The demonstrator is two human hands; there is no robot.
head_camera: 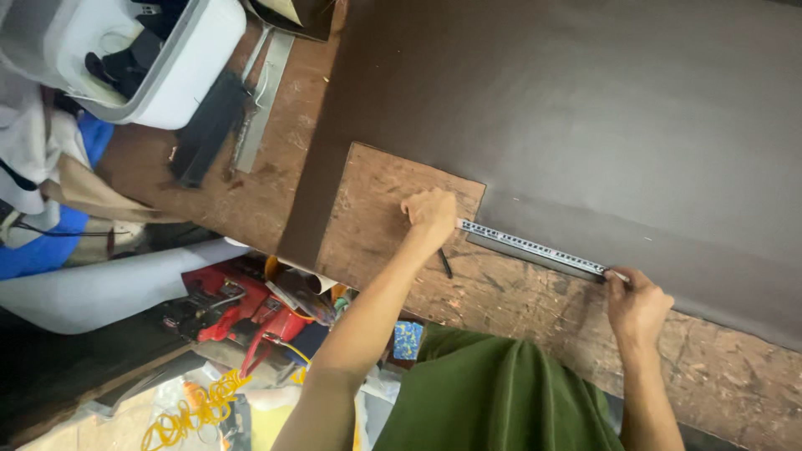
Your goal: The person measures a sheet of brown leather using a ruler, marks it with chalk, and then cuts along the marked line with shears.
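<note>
A large dark brown sheet (585, 108) lies over a worn wooden workbench (518, 309). A rectangular cut-out at its near corner shows bare wood (376, 209). A long metal ruler (535, 247) with a dotted scale lies along the sheet's cut edge. My left hand (430, 213) is closed on the ruler's left end and presses it down; a thin dark tool (446, 264) pokes out beneath it. My right hand (637, 305) pinches the ruler's right end at the sheet's edge. My green shirt (493, 392) fills the bottom.
A white plastic bin (167, 67) with dark items stands at the bench's far left, next to a metal strip (263, 100) and a dark flat bar (205, 129). Below the bench lie red power tools (242, 309), a yellow cord (188, 409) and white cloth (92, 288).
</note>
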